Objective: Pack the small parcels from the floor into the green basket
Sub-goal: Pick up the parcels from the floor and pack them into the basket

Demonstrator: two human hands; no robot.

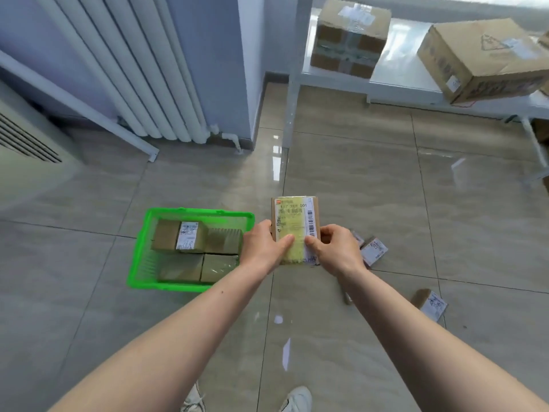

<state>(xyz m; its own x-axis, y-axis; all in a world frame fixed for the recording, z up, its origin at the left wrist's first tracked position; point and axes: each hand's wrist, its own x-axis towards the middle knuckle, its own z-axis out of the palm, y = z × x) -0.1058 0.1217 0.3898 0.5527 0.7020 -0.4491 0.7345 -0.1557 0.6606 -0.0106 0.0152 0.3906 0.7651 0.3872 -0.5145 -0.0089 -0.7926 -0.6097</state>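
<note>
A flat brown parcel (294, 218) with a yellowish label and a barcode is held above the floor, just right of the green basket (142, 233). My left hand (263, 246) grips its left edge and my right hand (334, 248) grips its right edge, thumbs on top. Several brown parcels (178, 237) lie inside the basket. On the floor to the right lie two small parcels (372, 251) side by side, partly hidden by my right hand, and one more small parcel (429, 303) nearer to me.
A white radiator (142, 69) and a blue wall column stand at the back left. A white shelf (395, 87) at the back right carries large cardboard boxes (349, 37). A beige vented unit (26, 144) sits at the far left. My shoes (297, 399) show at the bottom.
</note>
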